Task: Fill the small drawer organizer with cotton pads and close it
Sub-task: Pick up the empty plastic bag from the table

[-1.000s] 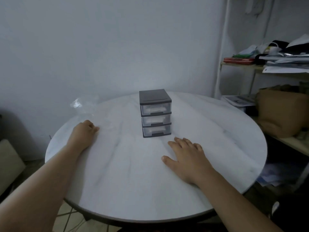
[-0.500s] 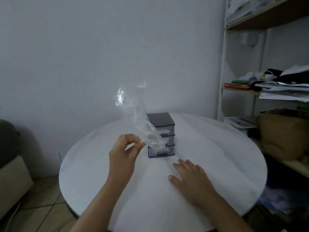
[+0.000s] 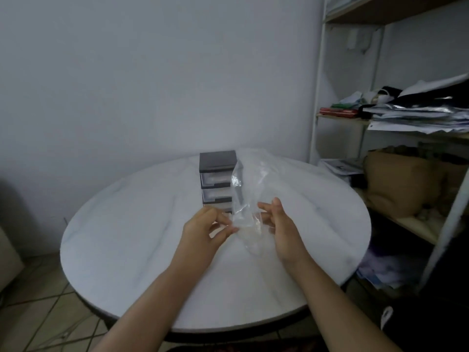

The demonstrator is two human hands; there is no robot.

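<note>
White table (image 3: pixel 121 250), drawer organizer (image 3: pixel 216 171) near its far edge. Left hand (image 3: pixel 203 231) pinches a clear bag (image 3: pixel 245 189); right hand (image 3: pixel 283 226) grips it too.

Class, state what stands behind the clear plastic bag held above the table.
The small grey three-drawer organizer stands behind the clear plastic bag; its right edge and lowest drawer are covered.

Left hand (image 3: pixel 203 232), right hand (image 3: pixel 284 229) raised together, pinching clear bag (image 3: pixel 251 179).
</note>
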